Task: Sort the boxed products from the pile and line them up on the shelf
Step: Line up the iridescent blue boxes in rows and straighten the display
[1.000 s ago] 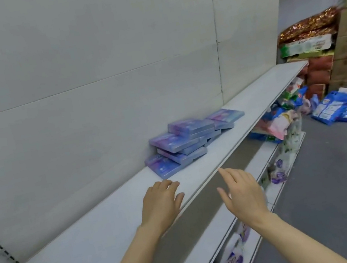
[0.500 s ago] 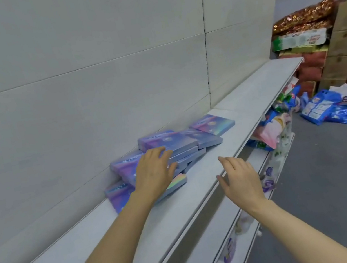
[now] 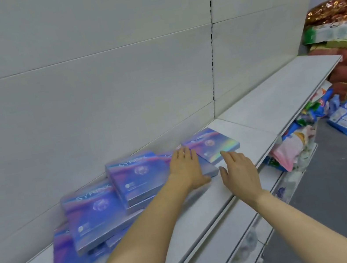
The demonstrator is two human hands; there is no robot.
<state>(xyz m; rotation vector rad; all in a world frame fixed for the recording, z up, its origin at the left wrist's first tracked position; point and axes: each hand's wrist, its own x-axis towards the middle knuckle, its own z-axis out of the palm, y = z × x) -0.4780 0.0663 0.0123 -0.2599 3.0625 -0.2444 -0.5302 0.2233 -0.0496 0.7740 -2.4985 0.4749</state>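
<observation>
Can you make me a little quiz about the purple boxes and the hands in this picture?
1. True or false: the left hand lies flat on the purple boxes.
2. Where is the right hand? A) beside the farthest box, holding nothing B) gripping a blue bag
3. Fill in: the boxes lie in a messy pile on the white ____.

Key: 1 true. 2 A. 3 shelf.
</observation>
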